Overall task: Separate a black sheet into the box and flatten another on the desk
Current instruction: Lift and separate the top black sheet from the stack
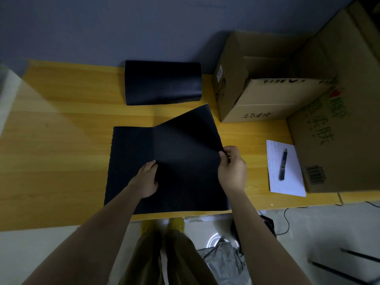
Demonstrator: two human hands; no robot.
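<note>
Our left hand (146, 178) pressed the stack (131, 167) flat while our right hand (231, 167) pinched the top sheet's (185, 136) edge, peeling it boxward (265, 99).

Packing room, wooden desk (61, 124), cardboard boxes (267, 99)

Open box (265, 83) mouth unobstructed; curled sheet (163, 82) lies just left.
</note>
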